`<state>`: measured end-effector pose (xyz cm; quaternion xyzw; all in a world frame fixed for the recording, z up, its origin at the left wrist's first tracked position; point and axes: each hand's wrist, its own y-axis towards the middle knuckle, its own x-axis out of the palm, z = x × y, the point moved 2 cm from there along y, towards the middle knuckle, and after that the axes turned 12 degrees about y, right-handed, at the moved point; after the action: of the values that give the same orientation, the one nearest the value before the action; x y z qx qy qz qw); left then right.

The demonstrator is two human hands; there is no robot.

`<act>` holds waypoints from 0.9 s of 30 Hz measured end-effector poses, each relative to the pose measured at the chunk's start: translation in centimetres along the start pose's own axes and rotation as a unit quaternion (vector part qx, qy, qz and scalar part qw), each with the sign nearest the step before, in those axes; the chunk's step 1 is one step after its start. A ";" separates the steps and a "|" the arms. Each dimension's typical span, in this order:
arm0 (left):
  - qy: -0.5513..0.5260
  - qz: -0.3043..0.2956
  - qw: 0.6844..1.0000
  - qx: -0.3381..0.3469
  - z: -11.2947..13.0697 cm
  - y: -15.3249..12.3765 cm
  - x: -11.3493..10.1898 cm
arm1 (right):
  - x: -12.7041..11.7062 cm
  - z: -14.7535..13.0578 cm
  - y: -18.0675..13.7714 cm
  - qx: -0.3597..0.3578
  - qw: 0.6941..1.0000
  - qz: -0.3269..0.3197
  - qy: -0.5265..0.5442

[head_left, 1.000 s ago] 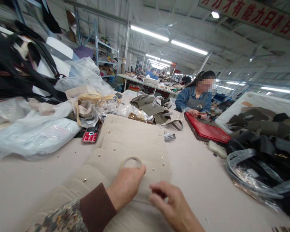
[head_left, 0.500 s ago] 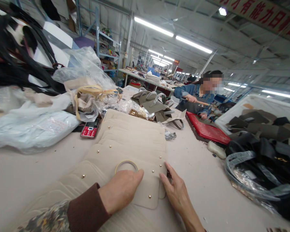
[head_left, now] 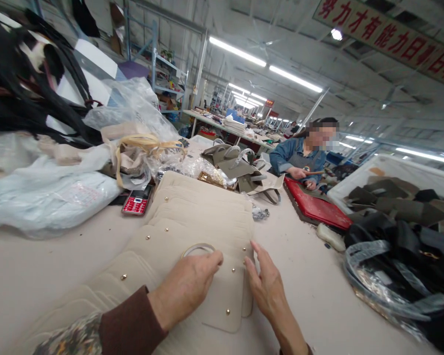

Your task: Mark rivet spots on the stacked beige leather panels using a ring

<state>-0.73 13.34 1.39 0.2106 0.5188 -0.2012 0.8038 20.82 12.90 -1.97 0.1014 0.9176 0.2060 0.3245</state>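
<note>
Beige bag panels [head_left: 207,204] with small gold studs lie overlapped in a long row on the table. My left hand [head_left: 187,286] is closed around a narrow roll of tape [head_left: 197,247], held just over the panels; only the far arc of its ring shows past my knuckles. Beside the right edge of the nearest panels is my right hand [head_left: 266,286], its thumb and forefinger apart and nothing seen between them. Whether its fingertips touch the panel edge I cannot tell.
At left lie plastic-wrapped goods [head_left: 48,197] and a red keypad phone [head_left: 136,199]. Taupe bag pieces [head_left: 237,162] sit beyond the panels. Across the table a person [head_left: 299,153] holds a wooden-handled tool near a red board [head_left: 314,204]. Black bags [head_left: 403,256] are piled at right.
The tape roll has tipped flatter as my left hand turned and rose slightly. My right hand's fingers have spread a little at the panel edge. The co-worker's tool has come down.
</note>
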 end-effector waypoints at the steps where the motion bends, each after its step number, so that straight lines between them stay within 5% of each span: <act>1: -0.013 0.010 1.000 -0.001 0.0 0.0 -0.1 | 0.1 -0.4 0.3 -0.012 1.000 0.004 0.008; 5: -0.065 0.034 0.997 0.011 0.3 0.0 -0.4 | -0.3 -2.5 0.3 0.009 0.997 0.010 0.081; 8: -0.065 0.049 0.995 0.055 0.8 -0.2 0.0 | -0.6 -4.0 -0.8 0.043 0.982 -0.066 0.169; 11: -0.046 0.057 0.994 0.083 1.1 -0.3 0.6 | -0.6 -4.9 -1.7 0.001 0.973 -0.109 0.203; 18: -0.013 -0.004 0.997 0.073 1.6 -0.3 0.8 | 0.2 -5.6 -2.0 -0.145 0.974 -0.106 0.140; 27: 0.007 -0.012 0.996 0.094 1.9 -0.5 0.7 | 0.9 -5.3 -2.7 -0.213 0.975 -0.040 0.037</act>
<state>0.67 11.84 1.40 0.2802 0.5053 -0.2571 0.7746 16.58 9.07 0.05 -0.0147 0.8672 0.3877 0.3121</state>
